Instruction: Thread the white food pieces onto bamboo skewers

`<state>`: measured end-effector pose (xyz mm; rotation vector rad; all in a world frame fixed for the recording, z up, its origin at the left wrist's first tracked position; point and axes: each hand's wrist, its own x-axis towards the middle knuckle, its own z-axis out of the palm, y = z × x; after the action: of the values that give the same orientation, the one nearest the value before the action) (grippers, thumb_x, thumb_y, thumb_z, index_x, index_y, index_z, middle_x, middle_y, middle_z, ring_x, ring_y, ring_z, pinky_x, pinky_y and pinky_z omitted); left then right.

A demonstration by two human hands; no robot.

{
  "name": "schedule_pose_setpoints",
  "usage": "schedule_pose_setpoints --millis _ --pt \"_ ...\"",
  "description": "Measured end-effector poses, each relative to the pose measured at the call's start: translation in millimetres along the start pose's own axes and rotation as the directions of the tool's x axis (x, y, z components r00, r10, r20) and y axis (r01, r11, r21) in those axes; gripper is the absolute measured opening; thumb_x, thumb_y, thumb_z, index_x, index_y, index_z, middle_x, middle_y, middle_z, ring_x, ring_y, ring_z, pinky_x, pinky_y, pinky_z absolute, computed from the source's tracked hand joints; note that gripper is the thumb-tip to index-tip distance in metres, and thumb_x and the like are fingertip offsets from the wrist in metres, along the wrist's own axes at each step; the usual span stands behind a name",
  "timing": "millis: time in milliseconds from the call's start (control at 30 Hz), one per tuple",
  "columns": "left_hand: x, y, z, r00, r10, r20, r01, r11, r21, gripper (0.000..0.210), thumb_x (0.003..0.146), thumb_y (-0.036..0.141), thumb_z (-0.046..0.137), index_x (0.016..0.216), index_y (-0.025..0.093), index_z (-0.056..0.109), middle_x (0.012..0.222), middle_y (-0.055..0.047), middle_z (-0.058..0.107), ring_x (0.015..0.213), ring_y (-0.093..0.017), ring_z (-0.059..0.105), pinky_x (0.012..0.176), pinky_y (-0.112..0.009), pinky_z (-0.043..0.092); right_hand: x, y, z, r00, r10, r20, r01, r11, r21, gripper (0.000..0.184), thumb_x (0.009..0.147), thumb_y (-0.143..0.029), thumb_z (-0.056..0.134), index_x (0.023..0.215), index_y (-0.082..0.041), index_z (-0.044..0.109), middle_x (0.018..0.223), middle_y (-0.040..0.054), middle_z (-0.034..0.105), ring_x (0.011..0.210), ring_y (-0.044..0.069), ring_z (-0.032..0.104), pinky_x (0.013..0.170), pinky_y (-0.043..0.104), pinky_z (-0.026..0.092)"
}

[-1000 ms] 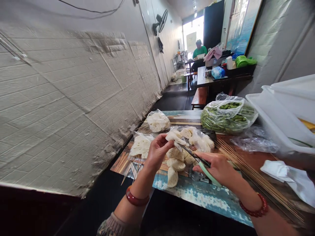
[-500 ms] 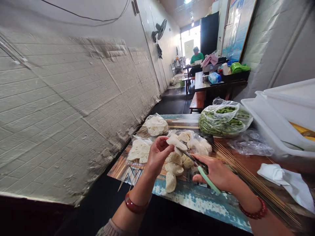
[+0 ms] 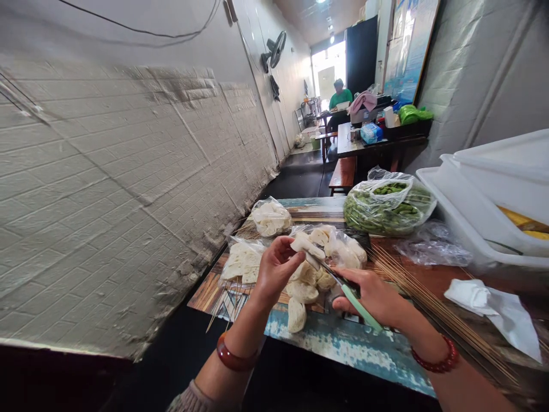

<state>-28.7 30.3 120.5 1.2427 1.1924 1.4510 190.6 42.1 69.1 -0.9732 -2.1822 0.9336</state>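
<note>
My left hand [image 3: 278,269] pinches a pale, spongy, bread-like piece [image 3: 305,246] between thumb and fingers, above the middle of the table. My right hand [image 3: 372,294] is closed round a knife with a light green handle [image 3: 360,309]. Its narrow blade [image 3: 328,268] points up and left and meets the lower side of the held piece. The exact cut is too small to make out. Below the hands lie several similar pale pieces [image 3: 303,290], one of them nearest the front edge [image 3: 296,316]. Behind them an opened clear bag [image 3: 348,249] holds more.
Bags of pale pieces [image 3: 271,218] lie left, with thin sticks [image 3: 234,303] beside them. A bag of green vegetables [image 3: 388,209], bundled skewers [image 3: 429,297], crumpled tissue [image 3: 469,296] and a white tub [image 3: 480,229] stand right. A person in green [image 3: 341,98] sits far back.
The knife blade has shifted slightly against the held piece, whose lower part now looks parted from the upper. The whole view has moved a little; both grips stay the same.
</note>
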Motion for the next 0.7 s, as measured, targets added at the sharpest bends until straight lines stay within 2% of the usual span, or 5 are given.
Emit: schedule_pose_setpoints --millis 233,400,533,700 --pt "-1.6 -4.2 1.6 0.992 0.009 -0.124 -0.02 0.996 -0.088 0.037 0.065 0.029 0.086 0.089 0.017 0.061 0.083 -0.001 0.07 0.077 -0.012 0.064 0.075 -0.024 0.051 0.8 3.3 1.1 0.999 -0.014 -0.032 0.014 1.0 -0.023 0.054 0.078 -0.039 0.077 0.125 -0.014 0.07 0.124 0.0151 0.071 0.115 0.036 0.067 0.096 0.043 0.054" --pt "-2.9 -2.7 1.8 0.994 -0.002 -0.113 -0.006 0.997 -0.076 0.034 0.065 0.03 0.086 0.087 0.016 0.064 0.082 -0.001 0.071 0.076 -0.012 0.064 0.074 -0.024 0.05 0.6 6.8 3.1 0.997 -0.024 -0.069 0.019 0.998 -0.062 0.043 0.081 -0.037 0.074 0.12 -0.017 0.074 0.118 0.0127 0.075 0.11 0.034 0.07 0.092 0.039 0.057" --pt "-2.5 -5.3 -0.4 0.993 -0.021 -0.116 0.011 0.996 -0.085 0.033 0.067 0.03 0.085 0.088 0.015 0.066 0.082 -0.002 0.071 0.076 -0.012 0.064 0.073 -0.023 0.05 1.1 5.7 4.1 0.998 -0.051 -0.045 0.048 0.996 -0.072 0.037 0.085 -0.038 0.068 0.118 -0.02 0.074 0.111 0.0107 0.078 0.103 0.033 0.073 0.086 0.038 0.058" --pt "0.6 -11.7 -4.9 0.992 -0.055 -0.117 0.034 0.985 -0.171 0.037 0.067 0.03 0.085 0.094 0.017 0.062 0.091 -0.002 0.069 0.081 -0.014 0.065 0.073 -0.025 0.053 0.8 1.3 5.4 0.998 0.001 -0.056 -0.006 0.997 -0.082 0.047 0.079 -0.036 0.075 0.123 -0.021 0.071 0.116 0.0105 0.076 0.105 0.033 0.071 0.086 0.039 0.058"
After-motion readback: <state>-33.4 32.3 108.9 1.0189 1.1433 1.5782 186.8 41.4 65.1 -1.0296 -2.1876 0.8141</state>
